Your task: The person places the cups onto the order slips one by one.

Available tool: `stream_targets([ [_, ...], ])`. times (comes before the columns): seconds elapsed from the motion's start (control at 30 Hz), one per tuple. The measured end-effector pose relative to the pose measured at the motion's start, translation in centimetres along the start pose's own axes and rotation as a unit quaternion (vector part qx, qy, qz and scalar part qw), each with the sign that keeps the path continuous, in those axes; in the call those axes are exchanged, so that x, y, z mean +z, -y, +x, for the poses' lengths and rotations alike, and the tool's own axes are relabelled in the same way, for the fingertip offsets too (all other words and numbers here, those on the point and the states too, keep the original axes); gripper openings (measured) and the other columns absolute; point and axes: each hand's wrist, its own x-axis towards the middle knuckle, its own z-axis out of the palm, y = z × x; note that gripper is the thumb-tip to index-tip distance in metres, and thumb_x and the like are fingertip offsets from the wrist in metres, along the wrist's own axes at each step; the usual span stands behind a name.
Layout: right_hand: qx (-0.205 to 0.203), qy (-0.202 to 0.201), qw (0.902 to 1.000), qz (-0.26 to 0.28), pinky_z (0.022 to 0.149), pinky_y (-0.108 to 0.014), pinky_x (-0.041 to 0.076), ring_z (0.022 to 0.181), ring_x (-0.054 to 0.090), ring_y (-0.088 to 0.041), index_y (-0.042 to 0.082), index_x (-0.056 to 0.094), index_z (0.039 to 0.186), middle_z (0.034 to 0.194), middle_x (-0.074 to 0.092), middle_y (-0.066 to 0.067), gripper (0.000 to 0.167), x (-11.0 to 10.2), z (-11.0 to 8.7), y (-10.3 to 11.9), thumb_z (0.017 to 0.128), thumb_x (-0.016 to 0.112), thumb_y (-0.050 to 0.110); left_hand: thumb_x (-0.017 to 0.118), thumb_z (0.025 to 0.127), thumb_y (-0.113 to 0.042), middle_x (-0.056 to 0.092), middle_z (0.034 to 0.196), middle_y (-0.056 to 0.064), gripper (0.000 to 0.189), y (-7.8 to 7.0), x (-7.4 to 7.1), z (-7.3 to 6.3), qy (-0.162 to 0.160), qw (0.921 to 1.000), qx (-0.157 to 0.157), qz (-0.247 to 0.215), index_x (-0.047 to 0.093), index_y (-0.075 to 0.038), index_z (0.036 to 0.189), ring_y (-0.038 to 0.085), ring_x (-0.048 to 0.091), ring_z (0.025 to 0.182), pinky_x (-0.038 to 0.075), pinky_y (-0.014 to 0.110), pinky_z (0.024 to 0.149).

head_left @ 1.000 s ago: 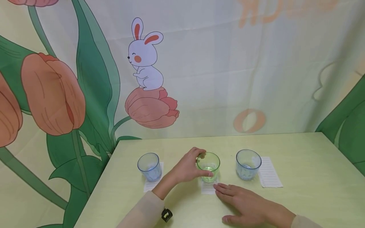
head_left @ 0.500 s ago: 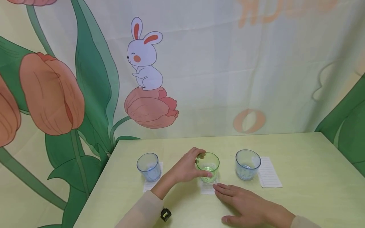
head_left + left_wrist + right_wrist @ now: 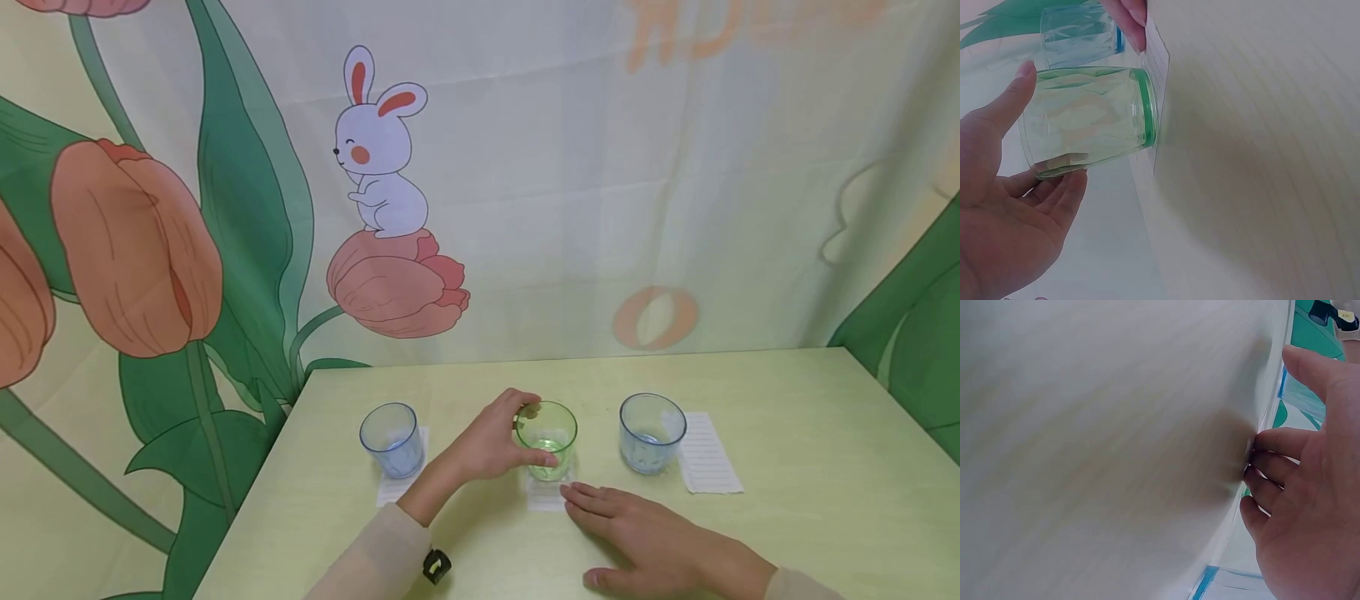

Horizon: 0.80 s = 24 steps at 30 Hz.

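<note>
A green clear glass (image 3: 553, 429) stands at the middle of the table, over a small white slip of paper (image 3: 545, 500). My left hand (image 3: 487, 437) grips its side, thumb towards me and fingers round the far side. The left wrist view shows the same glass (image 3: 1088, 112) between thumb and fingers, its thick green base against or close to the paper. My right hand (image 3: 645, 529) lies palm down with fingers extended, fingertips at the slip's right edge. In the right wrist view those fingertips (image 3: 1260, 447) touch down at the table; the slip is hardly visible there.
A blue glass (image 3: 392, 442) stands left on a lined paper (image 3: 392, 492). Another blue glass (image 3: 652, 437) stands right, overlapping the left edge of a lined paper strip (image 3: 711, 454). Behind the table (image 3: 810, 417) hangs a printed curtain (image 3: 540, 208). A black band (image 3: 437, 566) sits by the left sleeve.
Both hands and all the glasses keep their places; only a very slight shift of the head view shows.
</note>
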Motion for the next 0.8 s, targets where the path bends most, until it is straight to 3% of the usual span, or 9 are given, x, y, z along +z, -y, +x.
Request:
stream_targets([
  [0.8,-0.011,0.0,0.9996,-0.026,0.114,-0.053,0.046,0.148,0.047,-0.033,0.003,0.052,0.156,0.167,0.042,-0.01,0.08,-0.04,0.06,0.16,0.105,0.052,0.064,0.091,0.083,-0.048,0.06,0.138,0.006,0.09,-0.02,-0.08,-0.07,0.0,0.9996,0.001,0.027,0.05,-0.007,0.152,0.025,0.06,0.128,0.05,0.038,0.109],
])
